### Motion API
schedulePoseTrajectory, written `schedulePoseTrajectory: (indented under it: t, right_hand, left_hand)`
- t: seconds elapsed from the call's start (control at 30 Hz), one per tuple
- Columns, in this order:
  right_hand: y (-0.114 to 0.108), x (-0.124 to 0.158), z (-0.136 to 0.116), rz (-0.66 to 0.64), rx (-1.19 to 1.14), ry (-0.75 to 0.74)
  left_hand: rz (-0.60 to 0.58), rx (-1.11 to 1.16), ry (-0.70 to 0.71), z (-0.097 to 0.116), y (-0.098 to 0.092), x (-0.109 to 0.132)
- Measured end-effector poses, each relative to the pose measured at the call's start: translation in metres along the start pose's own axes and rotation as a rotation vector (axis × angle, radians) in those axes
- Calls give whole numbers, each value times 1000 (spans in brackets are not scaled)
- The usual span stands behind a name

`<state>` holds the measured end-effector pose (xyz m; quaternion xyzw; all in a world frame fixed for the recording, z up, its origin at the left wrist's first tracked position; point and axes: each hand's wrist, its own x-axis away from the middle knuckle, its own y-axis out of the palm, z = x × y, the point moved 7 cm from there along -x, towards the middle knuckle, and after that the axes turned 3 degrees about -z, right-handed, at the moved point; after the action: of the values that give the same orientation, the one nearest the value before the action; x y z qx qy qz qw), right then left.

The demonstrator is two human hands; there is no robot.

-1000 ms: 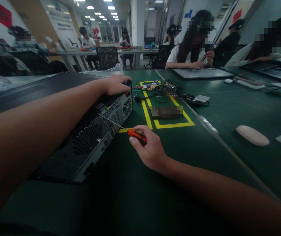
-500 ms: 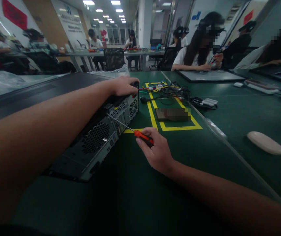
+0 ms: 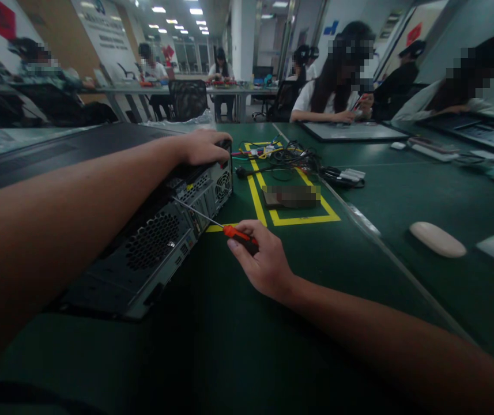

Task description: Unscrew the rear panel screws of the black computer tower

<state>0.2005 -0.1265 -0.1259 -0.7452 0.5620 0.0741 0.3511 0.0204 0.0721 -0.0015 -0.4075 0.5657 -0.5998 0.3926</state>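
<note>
A black desktop computer case [image 3: 147,282] lies on its side, its metal back panel with vents and slots turned toward me. My left hand [image 3: 206,147] grips the case's upper far corner, the thumb bent down over the back edge and the fingers reaching across the top. In my right hand [image 3: 266,259] is a screwdriver [image 3: 238,235] with an orange and black handle. Its long thin shaft points left, and the tip meets the back panel near the upper edge. I cannot make out a screw at the tip.
Tangled cables [image 3: 294,154] and a dark flat block [image 3: 292,197] lie by yellow tape on the green table [image 3: 316,253]. A pale computer mouse [image 3: 437,239] sits to the right. Clear plastic wrap [image 3: 186,125] is behind the case. Other people work at nearby tables.
The view has turned slightly right, so everything sits further left. Both hands keep their hold, and the screwdriver stays at the same place on the back panel.
</note>
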Motion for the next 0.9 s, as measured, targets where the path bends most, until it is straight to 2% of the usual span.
schedulePoseTrajectory:
  t: [0.57,0.9]
  right_hand:
    - [1,1,-3,-15,-33,-56]
    - [2,0,2,-4,-12,-22]
  left_hand:
    - [-9,36,-6,3,-1,1]
    - [-11,-5,-22,4,-1,0]
